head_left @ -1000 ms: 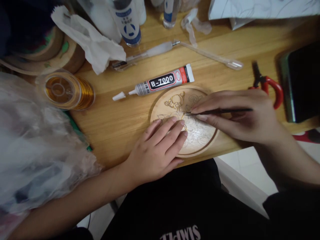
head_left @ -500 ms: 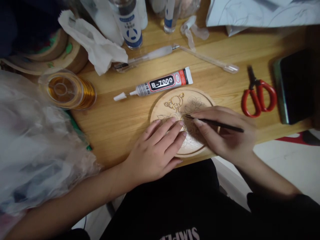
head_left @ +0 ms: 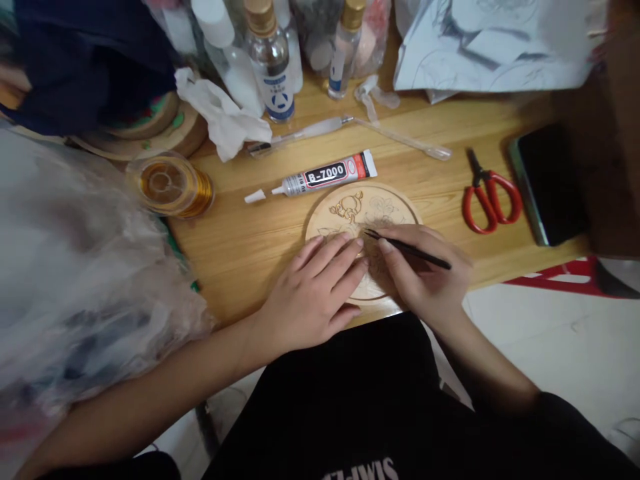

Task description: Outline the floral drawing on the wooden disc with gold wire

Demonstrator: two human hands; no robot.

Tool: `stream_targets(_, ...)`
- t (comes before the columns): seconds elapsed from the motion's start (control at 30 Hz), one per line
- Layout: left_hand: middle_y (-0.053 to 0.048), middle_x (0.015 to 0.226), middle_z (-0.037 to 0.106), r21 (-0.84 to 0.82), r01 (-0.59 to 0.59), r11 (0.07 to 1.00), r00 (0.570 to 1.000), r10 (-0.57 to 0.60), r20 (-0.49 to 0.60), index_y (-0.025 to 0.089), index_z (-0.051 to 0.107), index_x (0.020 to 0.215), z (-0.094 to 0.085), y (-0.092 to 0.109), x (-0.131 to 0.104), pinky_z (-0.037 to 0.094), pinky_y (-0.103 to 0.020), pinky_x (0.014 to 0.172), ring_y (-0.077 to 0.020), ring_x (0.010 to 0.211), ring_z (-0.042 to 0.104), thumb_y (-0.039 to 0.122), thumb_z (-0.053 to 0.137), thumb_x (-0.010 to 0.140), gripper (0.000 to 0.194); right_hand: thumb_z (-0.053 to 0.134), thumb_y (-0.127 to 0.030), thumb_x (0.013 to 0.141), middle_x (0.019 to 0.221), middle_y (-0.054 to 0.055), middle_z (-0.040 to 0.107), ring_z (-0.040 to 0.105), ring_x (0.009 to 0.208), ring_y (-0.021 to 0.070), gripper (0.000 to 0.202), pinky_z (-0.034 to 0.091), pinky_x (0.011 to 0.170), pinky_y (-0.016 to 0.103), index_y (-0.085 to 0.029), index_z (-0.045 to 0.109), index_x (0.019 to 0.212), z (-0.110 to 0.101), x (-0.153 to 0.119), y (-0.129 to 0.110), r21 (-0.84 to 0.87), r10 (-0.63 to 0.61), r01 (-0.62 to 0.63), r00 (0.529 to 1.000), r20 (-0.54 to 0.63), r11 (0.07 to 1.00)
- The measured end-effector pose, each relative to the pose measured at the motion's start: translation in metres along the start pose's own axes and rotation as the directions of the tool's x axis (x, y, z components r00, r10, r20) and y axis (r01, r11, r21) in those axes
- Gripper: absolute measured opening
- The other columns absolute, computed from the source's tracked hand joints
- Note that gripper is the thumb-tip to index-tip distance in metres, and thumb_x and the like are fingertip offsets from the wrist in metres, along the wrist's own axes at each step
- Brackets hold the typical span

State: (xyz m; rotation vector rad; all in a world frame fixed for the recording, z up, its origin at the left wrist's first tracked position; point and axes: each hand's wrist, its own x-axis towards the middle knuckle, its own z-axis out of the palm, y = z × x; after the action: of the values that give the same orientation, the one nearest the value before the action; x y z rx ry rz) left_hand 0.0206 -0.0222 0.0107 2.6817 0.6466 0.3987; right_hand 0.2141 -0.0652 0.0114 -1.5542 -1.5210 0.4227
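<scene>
The right hand [head_left: 425, 280] pinches a thin black tool [head_left: 407, 249] between thumb and fingers, its tip on the drawn lines near the middle of the round wooden disc [head_left: 395, 203], while the left hand [head_left: 315, 293] lies flat with fingers spread and gripping nothing, pressing the disc's 8 o'clock part onto the wooden table [head_left: 250, 240]. This looks like the step of seating gold wire along the pattern; the next move likely calls for small, steady nudges. The B-7000 glue tube [head_left: 325, 177] lies at 12 o'clock of the disc, red scissors [head_left: 490, 200] at 3 o'clock, a gold wire spool [head_left: 173, 187] at 10 o'clock.
</scene>
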Motion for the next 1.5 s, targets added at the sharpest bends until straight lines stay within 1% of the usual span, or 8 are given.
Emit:
stream_targets(0.17,-0.016,0.144,0.057,0.02,-0.011,1.0,1.0,0.011,-0.009,0.01,0.059,0.131,0.0,0.0,-0.001,0.035,-0.048,0.117,-0.0306,0.139,0.047,0.043,0.064,0.091,0.052,0.067,-0.01,0.084,0.097,0.006,0.078,0.075,0.091,0.0189,0.025,0.063,0.082,0.034,-0.024,0.074,0.103,-0.011,0.013,0.009,-0.015,-0.148,0.151,0.982,0.12,0.988)
stream_targets(0.3,-0.015,0.143,0.058,0.022,-0.014,1.0,1.0,0.014,-0.014,0.01,0.058,0.131,-0.001,0.0,-0.001,0.035,-0.048,0.117,-0.0314,0.138,0.048,0.042,0.066,0.09,0.053,0.065,-0.013,0.087,0.095,0.004,0.079,0.075,0.089,0.017,0.021,0.063,0.079,0.031,-0.023,0.074,0.103,-0.024,0.036,0.015,0.051,-0.265,0.263,0.907,0.326,0.963)
stream_targets(0.4,-0.014,0.142,0.059,0.025,-0.011,1.0,1.0,0.011,-0.014,0.01,0.059,0.13,-0.002,0.0,-0.001,0.035,-0.047,0.117,-0.0314,0.137,0.049,0.042,0.067,0.089,0.052,0.066,-0.018,0.089,0.096,0.002,0.079,0.075,0.089,0.0152,0.016,0.062,0.078,0.027,-0.023,0.074,0.102,-0.032,0.052,0.017,0.107,-0.269,0.248,0.846,0.461,0.963)
stream_targets(0.5,-0.013,0.142,0.059,0.023,-0.01,1.0,1.0,0.011,-0.017,0.011,0.059,0.13,-0.002,0.0,-0.001,0.035,-0.047,0.117,-0.031,0.137,0.048,0.043,0.066,0.09,0.052,0.068,-0.019,0.088,0.097,0.002,0.079,0.075,0.088,0.0149,0.015,0.061,0.077,0.026,-0.022,0.075,0.1,-0.035,0.063,0.019,0.131,-0.253,0.217,0.811,0.527,0.967)
stream_targets(0.7,-0.014,0.143,0.058,0.004,-0.003,1.0,1.0,0.003,-0.017,0.01,0.058,0.131,-0.001,0.0,0.0,0.034,-0.047,0.117,-0.0309,0.138,0.048,0.042,0.064,0.091,0.052,0.071,-0.02,0.085,0.095,-0.001,0.08,0.076,0.086,0.0151,0.015,0.062,0.072,0.025,-0.025,0.077,0.098,-0.035,0.072,0.026,0.177,-0.208,0.129,0.802,0.56,0.976)
stream_targets(1.0,-0.014,0.146,0.056,-0.004,0.007,1.0,1.0,-0.007,0.013,0.01,0.057,0.132,0.002,-0.001,0.0,0.032,-0.047,0.118,-0.0304,0.14,0.045,0.041,0.057,0.095,0.049,0.073,-0.016,0.083,0.095,-0.002,0.079,0.075,0.087,0.0141,0.017,0.062,0.076,0.024,-0.025,0.077,0.098,-0.033,0.073,0.037,0.218,-0.171,0.059,0.823,0.541,0.974)
stream_targets(1.23,-0.014,0.146,0.055,-0.022,0.013,1.0,1.0,-0.013,0.02,0.009,0.056,0.133,0.001,-0.001,0.0,0.032,-0.048,0.117,-0.0308,0.139,0.046,0.038,0.049,0.099,0.046,0.071,-0.011,0.085,0.094,0.003,0.079,0.076,0.09,0.0143,0.014,0.061,0.086,0.025,-0.018,0.074,0.097,-0.034,0.073,0.041,0.249,-0.219,0.094,0.812,0.542,0.964)
stream_targets(1.5,-0.015,0.145,0.056,-0.003,-0.002,1.0,1.0,0.002,0.008,0.007,0.056,0.133,0.004,-0.001,0.0,0.031,-0.048,0.115,-0.0315,0.139,0.046,0.038,0.047,0.1,0.045,0.07,-0.01,0.086,0.099,0.007,0.079,0.076,0.094,0.0157,0.018,0.062,0.083,0.026,-0.015,0.074,0.102,-0.038,0.072,0.043,0.271,-0.263,0.131,0.799,0.541,0.954)
